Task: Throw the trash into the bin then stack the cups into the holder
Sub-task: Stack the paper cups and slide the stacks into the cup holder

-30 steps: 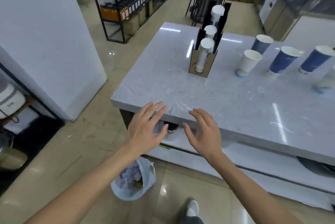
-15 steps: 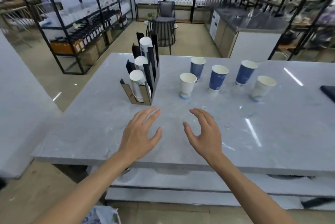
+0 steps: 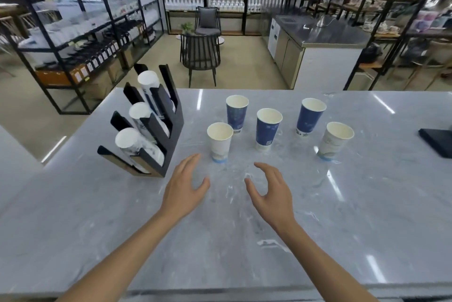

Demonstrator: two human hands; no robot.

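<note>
Several paper cups stand upright on the grey marble counter (image 3: 97,216). A white cup (image 3: 219,142) is nearest my hands, three blue cups (image 3: 237,113) (image 3: 268,128) (image 3: 310,115) stand behind it, and another white cup (image 3: 334,140) is at the right. A black cup holder (image 3: 156,130) at the left has three slanted slots, each with a stack of cups (image 3: 137,145) lying in it. My left hand (image 3: 184,188) hovers open just in front of the near white cup. My right hand (image 3: 271,191) is open beside it, fingers curled, holding nothing. The bin is out of view.
A black flat object (image 3: 437,139) lies at the counter's right edge. Beyond the counter are a dark chair (image 3: 200,52), a steel cabinet (image 3: 315,54) and black shelving racks (image 3: 80,20) with bottles and boxes.
My view has swung up from the floor and bin to the counter top. Both hands have moved forward over the counter toward the cups, still holding nothing.
</note>
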